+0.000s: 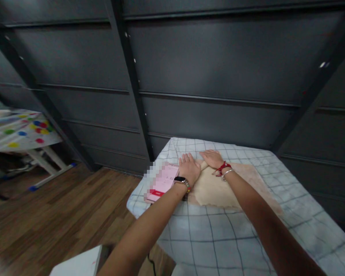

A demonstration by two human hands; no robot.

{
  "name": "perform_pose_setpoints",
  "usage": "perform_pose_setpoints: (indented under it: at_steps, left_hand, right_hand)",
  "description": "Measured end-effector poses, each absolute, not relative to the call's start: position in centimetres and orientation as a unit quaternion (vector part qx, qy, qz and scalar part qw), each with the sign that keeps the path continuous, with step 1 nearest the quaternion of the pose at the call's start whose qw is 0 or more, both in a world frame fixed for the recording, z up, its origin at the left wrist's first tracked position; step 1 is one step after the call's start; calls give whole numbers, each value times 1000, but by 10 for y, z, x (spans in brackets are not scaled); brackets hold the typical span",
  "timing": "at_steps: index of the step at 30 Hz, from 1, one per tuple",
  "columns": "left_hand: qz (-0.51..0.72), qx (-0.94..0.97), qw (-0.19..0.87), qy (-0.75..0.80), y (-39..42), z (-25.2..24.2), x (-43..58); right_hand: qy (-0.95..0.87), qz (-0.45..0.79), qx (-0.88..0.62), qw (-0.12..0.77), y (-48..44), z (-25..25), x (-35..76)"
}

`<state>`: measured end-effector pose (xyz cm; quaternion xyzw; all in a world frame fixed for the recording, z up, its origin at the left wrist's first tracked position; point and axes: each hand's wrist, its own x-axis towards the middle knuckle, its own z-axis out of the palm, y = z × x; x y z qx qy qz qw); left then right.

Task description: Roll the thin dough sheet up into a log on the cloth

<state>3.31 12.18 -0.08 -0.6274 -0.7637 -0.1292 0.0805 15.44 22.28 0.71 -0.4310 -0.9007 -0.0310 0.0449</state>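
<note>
A beige cloth (218,189) lies spread on a table covered with a white checked sheet (207,234). My left hand (189,167), with a watch at the wrist, rests flat at the cloth's far left corner, fingers stretched out. My right hand (212,157), with a red cord and a silver bangle on the wrist, presses flat on the cloth's far edge, fingers extended to the left. The two hands lie close together. A pink paper pad (162,183) sits just left of my left hand.
A dark grey panelled wall (207,76) with slanted beams stands right behind the table. At the far left is another table with a polka-dot cover (20,132). Brown wooden floor (60,214) stretches to the left. A white object (77,264) sits at the bottom edge.
</note>
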Motion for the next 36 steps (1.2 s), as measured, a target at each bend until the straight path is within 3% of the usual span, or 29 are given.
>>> perform_pose_setpoints:
  at_steps: [11, 22, 36]
  left_hand:
    - [-120, -731, 79, -667, 62, -7, 89]
    - [-132, -714, 34, -687, 112, -1, 51]
    - [-113, -609, 14, -785, 196, -7, 4]
  right_hand:
    - [-913, -69, -369, 162, 172, -24, 242]
    - [-884, 7, -466, 41, 191, 3, 201]
    - [-900, 26, -435, 4, 274, 3, 132]
